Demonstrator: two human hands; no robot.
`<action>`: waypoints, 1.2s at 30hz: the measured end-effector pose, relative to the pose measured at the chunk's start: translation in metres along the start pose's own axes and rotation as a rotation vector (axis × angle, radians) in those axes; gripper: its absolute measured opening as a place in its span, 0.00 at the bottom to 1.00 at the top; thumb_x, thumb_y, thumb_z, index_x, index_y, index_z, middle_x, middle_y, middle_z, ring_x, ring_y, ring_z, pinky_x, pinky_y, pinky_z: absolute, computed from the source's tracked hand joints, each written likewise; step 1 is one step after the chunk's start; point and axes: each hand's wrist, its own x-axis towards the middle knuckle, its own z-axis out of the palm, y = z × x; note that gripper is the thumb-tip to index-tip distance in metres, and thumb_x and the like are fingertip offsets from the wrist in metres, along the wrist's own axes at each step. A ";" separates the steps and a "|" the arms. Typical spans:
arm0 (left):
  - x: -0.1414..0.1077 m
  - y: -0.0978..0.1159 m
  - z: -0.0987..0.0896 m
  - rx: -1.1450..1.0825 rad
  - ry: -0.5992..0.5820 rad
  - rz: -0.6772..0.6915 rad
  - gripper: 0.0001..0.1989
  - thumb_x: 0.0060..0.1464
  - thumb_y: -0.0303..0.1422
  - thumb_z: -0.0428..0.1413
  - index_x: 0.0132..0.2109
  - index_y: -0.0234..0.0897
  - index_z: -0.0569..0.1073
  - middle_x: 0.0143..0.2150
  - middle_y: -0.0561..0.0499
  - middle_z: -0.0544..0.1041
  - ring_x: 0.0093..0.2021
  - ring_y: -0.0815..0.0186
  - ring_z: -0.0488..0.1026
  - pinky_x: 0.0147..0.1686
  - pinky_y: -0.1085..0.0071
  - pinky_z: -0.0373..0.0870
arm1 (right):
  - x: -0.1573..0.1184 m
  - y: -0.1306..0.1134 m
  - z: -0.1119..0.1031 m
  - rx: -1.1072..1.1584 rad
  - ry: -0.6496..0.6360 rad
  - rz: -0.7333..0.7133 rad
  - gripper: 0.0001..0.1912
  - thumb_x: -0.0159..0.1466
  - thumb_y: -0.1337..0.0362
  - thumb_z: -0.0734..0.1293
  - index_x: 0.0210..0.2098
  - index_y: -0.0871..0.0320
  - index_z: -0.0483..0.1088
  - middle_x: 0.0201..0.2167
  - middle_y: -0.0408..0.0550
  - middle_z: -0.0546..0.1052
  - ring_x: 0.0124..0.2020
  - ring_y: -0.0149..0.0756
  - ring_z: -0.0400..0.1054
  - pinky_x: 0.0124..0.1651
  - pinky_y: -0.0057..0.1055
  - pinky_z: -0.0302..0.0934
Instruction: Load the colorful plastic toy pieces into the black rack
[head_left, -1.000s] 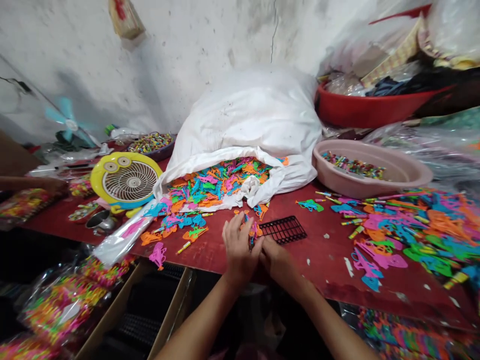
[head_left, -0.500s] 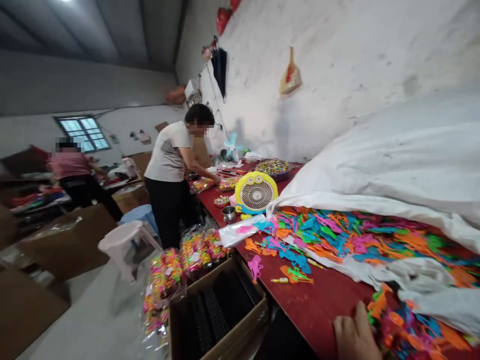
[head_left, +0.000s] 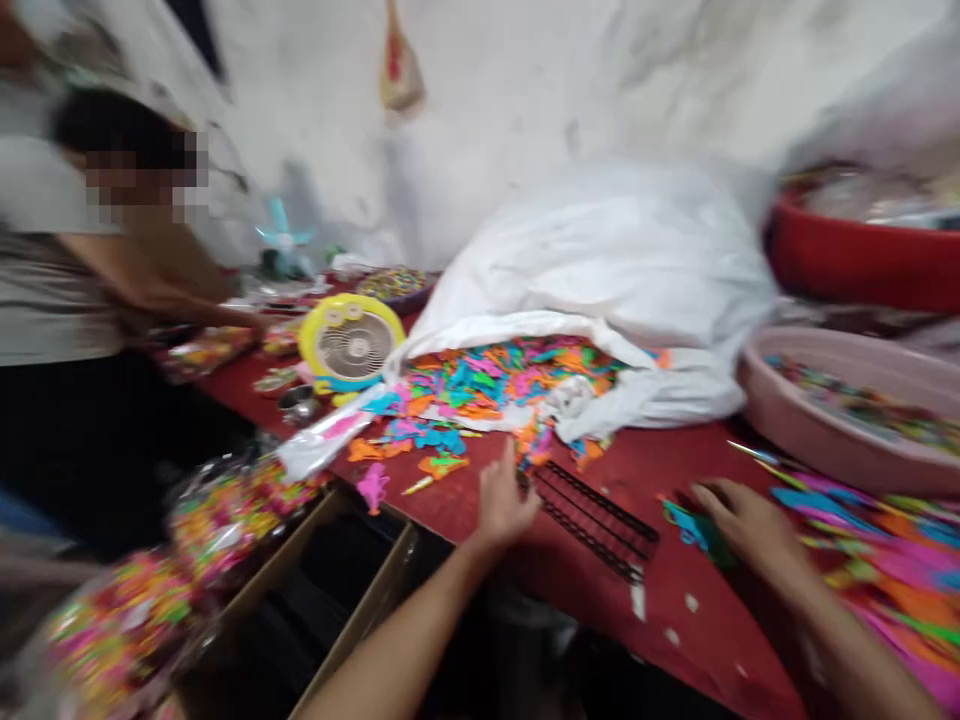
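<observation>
My left hand [head_left: 504,505] is at the left end of a black plastic rack [head_left: 600,515] lying on the red tabletop. Its index finger is stretched towards a small heap of coloured plastic pieces [head_left: 532,440], and the hand looks open. My right hand [head_left: 739,520] curls over a few blue and green plastic pieces [head_left: 688,528] right of the rack; the thumb is hidden and motion blurs the grip. Bright, flat toy-like pieces [head_left: 517,380] fill the mouth of a big white sack [head_left: 592,250] behind my hands.
A pink tub [head_left: 795,430] of small parts and a pile of coloured pieces [head_left: 892,570] lie right. A red basin [head_left: 870,250] is behind. Left are a yellow fan [head_left: 352,345], a cardboard box [head_left: 375,580], bagged pieces [head_left: 112,610] and a co-worker [head_left: 52,260] bending over the table.
The view has swung right and down. The rack, the tubs and my right hand have come into sight; my left hand now appears nearer the middle. The co-worker is now at the left edge.
</observation>
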 end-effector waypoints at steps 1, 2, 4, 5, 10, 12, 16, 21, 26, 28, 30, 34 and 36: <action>0.004 -0.004 -0.002 0.002 -0.033 0.055 0.39 0.50 0.32 0.55 0.69 0.35 0.54 0.42 0.42 0.75 0.44 0.52 0.71 0.49 0.56 0.65 | -0.006 0.012 -0.023 -0.102 -0.039 0.040 0.13 0.63 0.55 0.66 0.36 0.59 0.75 0.34 0.50 0.77 0.36 0.41 0.71 0.43 0.41 0.65; 0.008 -0.009 -0.003 -0.001 -0.073 0.104 0.38 0.50 0.32 0.55 0.68 0.35 0.54 0.43 0.43 0.75 0.44 0.54 0.71 0.49 0.58 0.65 | -0.011 0.020 -0.040 -0.202 -0.092 0.069 0.13 0.63 0.57 0.64 0.35 0.59 0.76 0.34 0.52 0.78 0.37 0.43 0.71 0.43 0.40 0.64; 0.013 -0.015 -0.004 -0.023 -0.114 0.156 0.32 0.51 0.32 0.55 0.64 0.37 0.60 0.44 0.46 0.75 0.45 0.56 0.71 0.50 0.59 0.65 | -0.019 0.027 -0.059 -0.348 -0.202 0.087 0.15 0.64 0.60 0.60 0.39 0.59 0.77 0.39 0.55 0.79 0.41 0.44 0.72 0.46 0.39 0.63; 0.014 -0.017 -0.004 -0.039 -0.128 0.183 0.30 0.51 0.32 0.55 0.62 0.38 0.62 0.44 0.46 0.75 0.46 0.56 0.71 0.50 0.60 0.65 | -0.023 0.027 -0.064 -0.384 -0.247 0.080 0.17 0.65 0.61 0.59 0.41 0.60 0.77 0.41 0.55 0.79 0.43 0.44 0.72 0.47 0.38 0.62; 0.016 -0.019 0.000 -0.039 -0.159 0.232 0.28 0.52 0.31 0.55 0.61 0.37 0.63 0.47 0.45 0.75 0.49 0.55 0.70 0.50 0.59 0.66 | -0.043 0.014 -0.065 -0.490 -0.405 -0.115 0.20 0.65 0.69 0.57 0.50 0.58 0.75 0.44 0.53 0.77 0.44 0.40 0.70 0.47 0.33 0.61; 0.016 -0.019 0.002 -0.022 -0.160 0.222 0.29 0.52 0.32 0.56 0.61 0.36 0.62 0.49 0.43 0.74 0.51 0.54 0.70 0.51 0.58 0.66 | -0.049 0.008 -0.064 -0.610 -0.434 -0.197 0.23 0.63 0.73 0.56 0.52 0.58 0.74 0.43 0.54 0.76 0.43 0.40 0.69 0.47 0.33 0.60; 0.008 -0.014 0.002 0.036 -0.042 0.136 0.33 0.51 0.35 0.60 0.62 0.36 0.60 0.59 0.40 0.68 0.59 0.50 0.64 0.57 0.54 0.62 | -0.055 0.002 -0.063 -0.873 -0.407 -0.191 0.19 0.63 0.74 0.58 0.46 0.60 0.76 0.37 0.55 0.76 0.39 0.43 0.68 0.43 0.35 0.58; -0.002 -0.008 -0.003 0.151 -0.006 0.044 0.16 0.55 0.38 0.60 0.49 0.38 0.70 0.48 0.45 0.73 0.51 0.54 0.67 0.49 0.59 0.64 | -0.050 0.006 -0.064 -0.837 -0.370 -0.077 0.12 0.61 0.73 0.60 0.35 0.61 0.75 0.33 0.55 0.75 0.36 0.43 0.69 0.40 0.36 0.58; 0.005 -0.007 -0.006 0.171 -0.131 0.151 0.08 0.59 0.37 0.57 0.42 0.38 0.73 0.46 0.47 0.74 0.48 0.56 0.67 0.46 0.61 0.64 | -0.048 -0.002 -0.049 -0.001 -0.305 0.124 0.10 0.57 0.58 0.66 0.34 0.57 0.73 0.31 0.48 0.76 0.31 0.38 0.70 0.36 0.33 0.62; 0.009 -0.006 -0.005 0.143 -0.193 0.198 0.06 0.60 0.36 0.56 0.41 0.38 0.73 0.49 0.47 0.74 0.50 0.57 0.67 0.48 0.61 0.63 | -0.052 -0.017 -0.037 0.295 -0.265 0.233 0.13 0.52 0.57 0.71 0.34 0.57 0.73 0.31 0.48 0.78 0.32 0.38 0.71 0.37 0.33 0.65; 0.012 -0.004 -0.004 0.118 -0.250 0.236 0.05 0.60 0.34 0.55 0.41 0.39 0.74 0.51 0.48 0.73 0.52 0.58 0.66 0.49 0.61 0.63 | -0.058 -0.036 -0.022 0.481 -0.241 0.339 0.18 0.48 0.58 0.74 0.37 0.57 0.75 0.34 0.50 0.80 0.33 0.40 0.73 0.37 0.34 0.67; 0.014 -0.001 -0.001 0.123 -0.304 0.263 0.06 0.61 0.33 0.53 0.39 0.39 0.74 0.51 0.48 0.72 0.52 0.58 0.66 0.49 0.61 0.63 | -0.074 -0.066 0.006 0.669 -0.226 0.445 0.25 0.48 0.54 0.76 0.42 0.60 0.76 0.36 0.53 0.81 0.34 0.40 0.75 0.38 0.35 0.69; 0.013 0.000 0.001 0.124 -0.297 0.271 0.06 0.61 0.33 0.53 0.39 0.39 0.74 0.51 0.48 0.72 0.52 0.59 0.66 0.50 0.60 0.63 | -0.082 -0.073 0.018 0.679 -0.180 0.430 0.24 0.49 0.52 0.76 0.40 0.60 0.76 0.31 0.50 0.80 0.30 0.37 0.73 0.34 0.33 0.68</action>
